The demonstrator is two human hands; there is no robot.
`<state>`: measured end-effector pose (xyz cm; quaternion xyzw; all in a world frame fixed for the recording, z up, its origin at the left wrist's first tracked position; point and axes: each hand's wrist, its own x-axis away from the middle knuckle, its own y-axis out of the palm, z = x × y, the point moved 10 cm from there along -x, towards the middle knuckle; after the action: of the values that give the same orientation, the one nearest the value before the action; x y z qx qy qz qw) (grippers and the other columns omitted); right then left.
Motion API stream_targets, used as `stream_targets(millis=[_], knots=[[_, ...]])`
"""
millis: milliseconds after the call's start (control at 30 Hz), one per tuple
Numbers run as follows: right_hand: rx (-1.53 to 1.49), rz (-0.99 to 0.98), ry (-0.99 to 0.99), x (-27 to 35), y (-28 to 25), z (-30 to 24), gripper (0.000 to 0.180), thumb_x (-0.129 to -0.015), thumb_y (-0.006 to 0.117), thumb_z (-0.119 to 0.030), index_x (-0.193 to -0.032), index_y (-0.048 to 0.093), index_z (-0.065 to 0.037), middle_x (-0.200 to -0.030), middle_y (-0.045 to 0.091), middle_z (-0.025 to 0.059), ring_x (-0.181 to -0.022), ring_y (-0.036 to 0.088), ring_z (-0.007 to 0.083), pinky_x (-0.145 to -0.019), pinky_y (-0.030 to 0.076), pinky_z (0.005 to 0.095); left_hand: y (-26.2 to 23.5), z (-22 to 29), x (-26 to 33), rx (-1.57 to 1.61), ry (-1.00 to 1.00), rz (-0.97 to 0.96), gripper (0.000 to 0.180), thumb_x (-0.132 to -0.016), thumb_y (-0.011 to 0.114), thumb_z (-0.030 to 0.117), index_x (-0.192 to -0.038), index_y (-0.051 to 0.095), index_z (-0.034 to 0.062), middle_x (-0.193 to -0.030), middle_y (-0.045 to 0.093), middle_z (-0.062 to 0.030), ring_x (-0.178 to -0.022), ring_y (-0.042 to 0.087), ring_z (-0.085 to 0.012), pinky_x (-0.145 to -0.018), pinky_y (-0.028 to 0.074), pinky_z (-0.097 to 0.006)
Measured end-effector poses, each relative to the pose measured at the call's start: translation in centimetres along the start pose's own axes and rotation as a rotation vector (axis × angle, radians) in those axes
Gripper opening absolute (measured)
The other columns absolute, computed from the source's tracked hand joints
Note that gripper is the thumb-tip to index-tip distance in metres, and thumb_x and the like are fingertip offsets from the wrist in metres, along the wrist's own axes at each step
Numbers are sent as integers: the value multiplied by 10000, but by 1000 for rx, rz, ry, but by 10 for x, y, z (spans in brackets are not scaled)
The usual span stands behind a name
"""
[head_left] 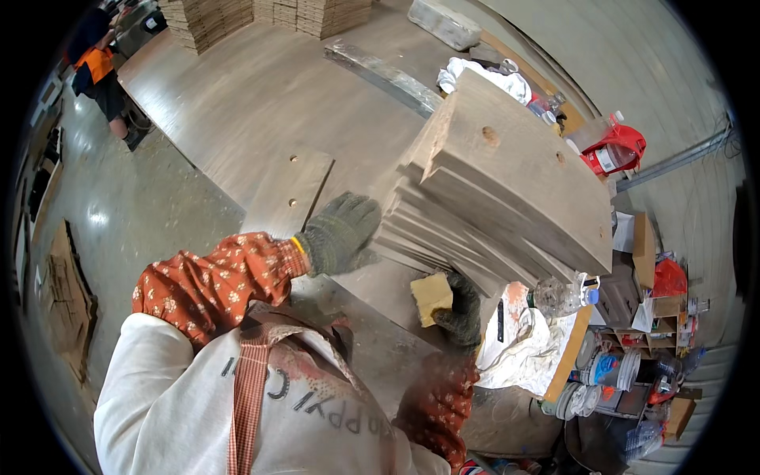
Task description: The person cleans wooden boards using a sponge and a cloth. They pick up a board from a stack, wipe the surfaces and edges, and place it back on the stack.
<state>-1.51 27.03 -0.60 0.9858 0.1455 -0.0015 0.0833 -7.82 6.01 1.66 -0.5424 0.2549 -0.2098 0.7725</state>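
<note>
My left hand (342, 232), in a dark grey-green knitted glove with a yellow cuff edge, stretches its fingers out flat beside the leaning stack. It appears to hold nothing. A board with two holes (291, 187) lies flat just beyond it. My right hand (462, 315), gloved alike, grips a yellow square of sandpaper (432, 298) near the front edge of the table. Close by, a stack of grey-brown wooden boards (495, 206) leans in a fanned-out pile. The top board has round holes. Some fingers of my right hand are hidden.
Tall stacks of boards (210, 24) stand at the table's far side. A wrapped long bundle (384, 75) lies behind the leaning pile. White cloth (526, 340) and a clear bottle (558, 297) sit at right. Another person (99, 71) stands far left. Flat cardboard (70, 301) lies on the floor.
</note>
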Motion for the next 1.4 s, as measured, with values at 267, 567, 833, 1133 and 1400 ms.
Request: stream_targets(millis=[267,567,833,1133,1400], knots=[[-22,238,47,4,-7,-13,556,-707,778,-47,-1210,544,-16,-1137,618,102,-1053,587,213,-891,491,353,-50,-13,-4,276,18,33,633,-853,635,432,-1273,507,-24,-1276,536,-233,-1233,468,-389,-1083,331,-482],[703,242,-194,-50,139,-8,555,-791,718,-37,-1297,491,-17,-1237,556,112,-1149,530,231,-941,476,346,-35,-134,180,1217,-985,131,442,-843,707,390,-1058,598,19,-937,665,-84,-823,622,-137,-645,547,-280],[726,441,-133,-173,149,-26,603,-882,640,-242,-1373,416,25,-1361,490,218,-1252,494,323,-1052,391,378,12,-142,169,1206,-593,75,502,-768,673,110,-1260,575,141,-1209,580,-211,-1085,571,-397,-876,498,-452],[1076,41,-503,-125,237,-46,550,-868,658,-259,-1330,475,-23,-1237,585,190,-1130,576,338,-968,467,406,-22,-149,183,1159,-437,246,578,-731,721,148,-1287,561,140,-1230,593,-178,-1111,550,-432,-943,455,-444],[1150,-142,-702,-66,290,-74,575,-832,696,-159,-1327,457,10,-1256,560,193,-1112,562,364,-960,464,441,-73,-150,181,972,-301,404,392,-814,667,79,-1201,611,76,-1107,650,-134,-969,647,-239,-806,531,-315]])
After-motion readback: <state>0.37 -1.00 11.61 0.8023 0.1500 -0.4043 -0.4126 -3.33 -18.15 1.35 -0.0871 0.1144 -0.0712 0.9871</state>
